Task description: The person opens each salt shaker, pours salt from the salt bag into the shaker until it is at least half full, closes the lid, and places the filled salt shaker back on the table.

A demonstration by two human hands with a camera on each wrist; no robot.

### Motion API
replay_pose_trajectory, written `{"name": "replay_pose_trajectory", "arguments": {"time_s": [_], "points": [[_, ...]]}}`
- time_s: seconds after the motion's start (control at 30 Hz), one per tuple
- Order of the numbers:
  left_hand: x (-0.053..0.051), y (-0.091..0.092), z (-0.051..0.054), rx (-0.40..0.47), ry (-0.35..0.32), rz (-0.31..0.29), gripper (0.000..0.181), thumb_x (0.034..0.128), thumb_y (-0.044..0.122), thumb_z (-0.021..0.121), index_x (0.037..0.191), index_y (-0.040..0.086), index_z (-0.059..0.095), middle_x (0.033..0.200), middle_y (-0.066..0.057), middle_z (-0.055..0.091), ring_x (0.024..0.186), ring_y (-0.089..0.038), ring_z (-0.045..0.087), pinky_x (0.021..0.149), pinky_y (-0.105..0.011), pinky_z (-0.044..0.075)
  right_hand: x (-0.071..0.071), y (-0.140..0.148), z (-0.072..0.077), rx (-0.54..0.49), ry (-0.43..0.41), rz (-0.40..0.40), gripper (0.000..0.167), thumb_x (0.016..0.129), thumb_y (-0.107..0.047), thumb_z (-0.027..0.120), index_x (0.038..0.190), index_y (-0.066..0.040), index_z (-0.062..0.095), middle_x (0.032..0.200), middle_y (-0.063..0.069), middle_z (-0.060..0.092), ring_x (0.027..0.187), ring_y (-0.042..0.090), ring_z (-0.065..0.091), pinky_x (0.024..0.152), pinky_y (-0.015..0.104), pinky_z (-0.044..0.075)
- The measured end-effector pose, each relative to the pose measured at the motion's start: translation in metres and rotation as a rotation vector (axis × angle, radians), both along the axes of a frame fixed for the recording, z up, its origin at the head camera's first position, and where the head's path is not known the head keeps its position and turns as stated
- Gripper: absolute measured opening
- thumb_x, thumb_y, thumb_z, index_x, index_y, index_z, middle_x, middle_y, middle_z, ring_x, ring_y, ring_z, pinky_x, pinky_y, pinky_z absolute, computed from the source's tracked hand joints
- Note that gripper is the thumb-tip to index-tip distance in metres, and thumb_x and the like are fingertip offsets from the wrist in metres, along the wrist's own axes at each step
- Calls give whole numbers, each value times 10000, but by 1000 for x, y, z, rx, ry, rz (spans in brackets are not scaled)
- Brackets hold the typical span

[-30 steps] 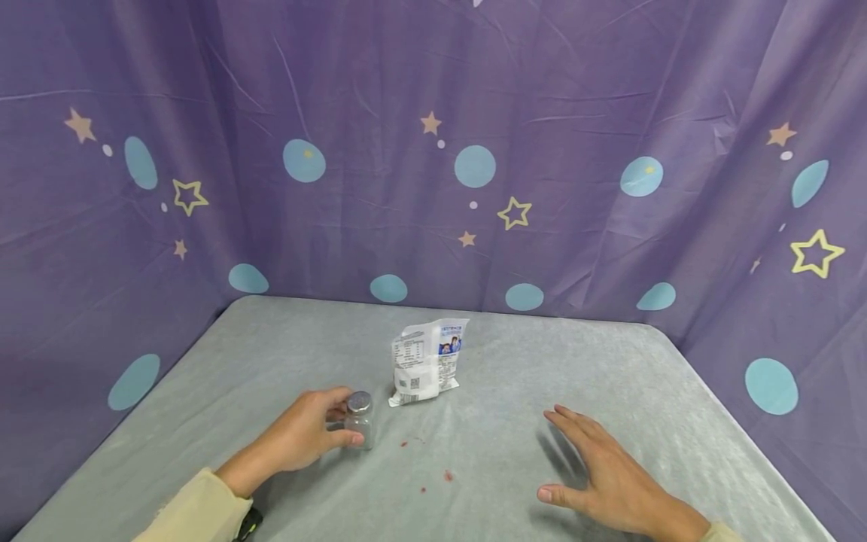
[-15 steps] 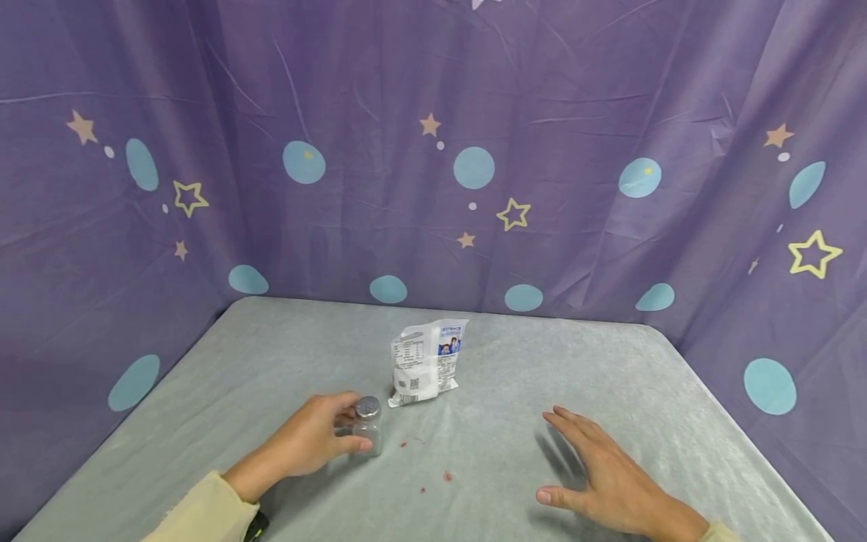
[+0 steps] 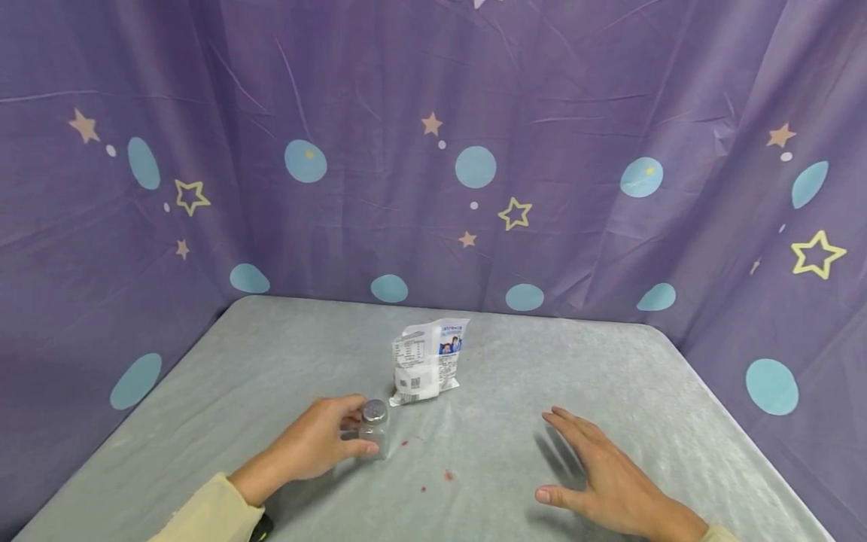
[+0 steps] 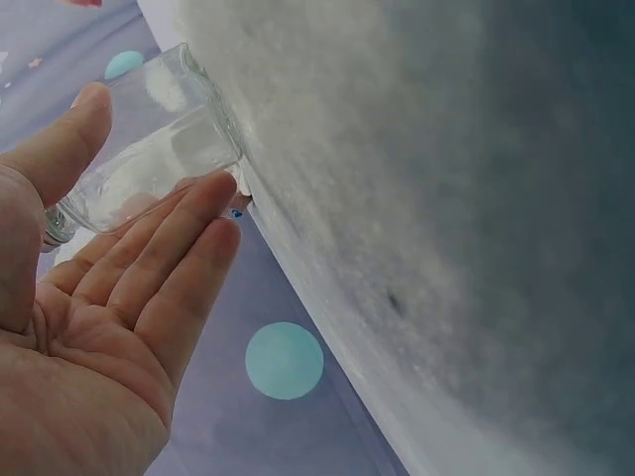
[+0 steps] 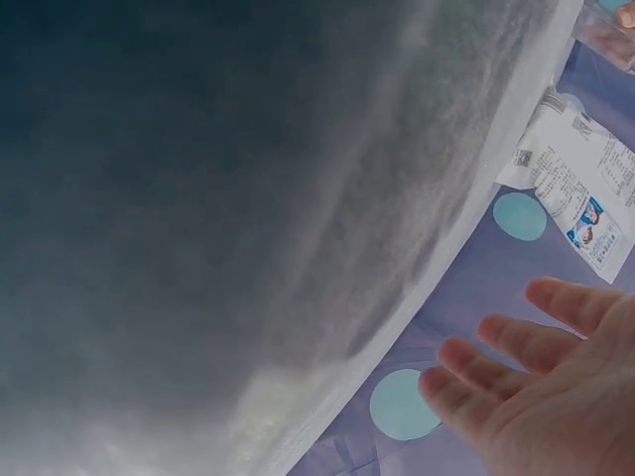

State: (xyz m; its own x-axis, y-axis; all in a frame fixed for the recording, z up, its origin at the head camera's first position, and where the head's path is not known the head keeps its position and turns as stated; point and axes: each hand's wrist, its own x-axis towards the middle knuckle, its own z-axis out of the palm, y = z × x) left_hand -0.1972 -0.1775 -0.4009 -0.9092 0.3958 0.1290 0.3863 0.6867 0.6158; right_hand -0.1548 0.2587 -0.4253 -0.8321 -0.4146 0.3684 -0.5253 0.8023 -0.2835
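A clear glass shaker (image 3: 381, 434) with a metal lid stands upright at my left hand (image 3: 318, 443), left of the table's middle. In the left wrist view, the thumb lies along one side of the glass shaker (image 4: 164, 124) and the fingers along the other, pinching it. I cannot tell whether its base touches the cloth. My right hand (image 3: 612, 482) hovers over the right part of the table, fingers spread and thumb apart, holding nothing. A white printed packet (image 3: 418, 365) stands just behind the shaker and to its right.
Pale grey cloth covers the table (image 3: 515, 391), with a few small red marks (image 3: 448, 475) in front of the packet. A purple curtain (image 3: 379, 113) with stars and blue dots encloses the back and sides.
My left hand has shifted the shaker a short way to the right and slightly toward me. The right hand and the packet have stayed where they were.
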Motion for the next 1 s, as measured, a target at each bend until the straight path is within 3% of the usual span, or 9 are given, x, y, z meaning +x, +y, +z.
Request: {"name": "replay_pose_trajectory", "arguments": {"time_s": [0.5,0.77,1.0], "points": [[4,8,0,28,9,-56,455,806,318,884,1163,123,680,1014,76,705,941,-138,703,844,-367,580,2,-2,0,-3,-6,-2,949,788,-689,763,1541,-202,456,1570,31,455,1386,258,478,983,551,492],[4,12,1,29,-24,-62,443,805,326,885,1143,130,675,1001,82,693,944,-137,695,827,-355,578,3,-2,2,-7,-7,-5,939,791,-696,754,1556,-260,427,1573,23,449,1385,256,478,982,548,495],[5,15,-1,43,-23,-71,404,816,318,878,1127,160,675,1018,88,694,955,-143,695,827,-352,577,3,-3,2,-9,-7,-4,941,786,-688,763,1548,-240,442,1563,56,465,1383,266,482,986,551,493]]}}
